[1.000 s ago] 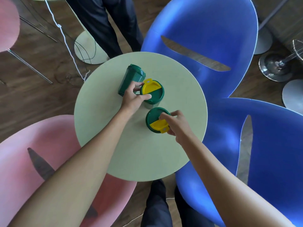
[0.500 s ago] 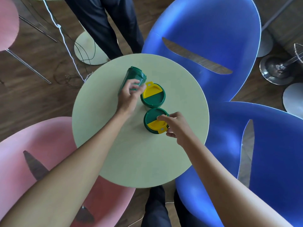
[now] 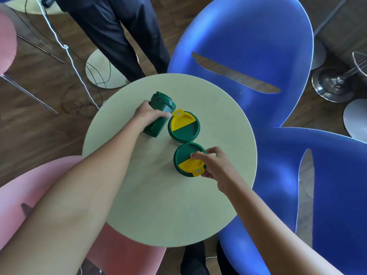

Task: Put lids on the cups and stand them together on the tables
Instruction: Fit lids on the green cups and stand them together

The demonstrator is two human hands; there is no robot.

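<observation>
gripping the tilted green cup [image 3: 158, 114] round its wall, my left hand [image 3: 148, 116] leans it beside the far lidded cup [image 3: 183, 127]. my right hand [image 3: 213, 165] pinches the near cup's lid [image 3: 188, 159] rim. they look light, stiff, slick plastic; i'd hold the walls.

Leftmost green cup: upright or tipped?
Tipped. The leftmost cup leans away, side wall visible, gripped by the left hand; its neighbours show only lids from above.

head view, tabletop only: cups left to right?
Tilted green cup held by the left hand → upright lidded cup with yellow flap at the far side → nearer lidded cup, touched by the right hand.
</observation>
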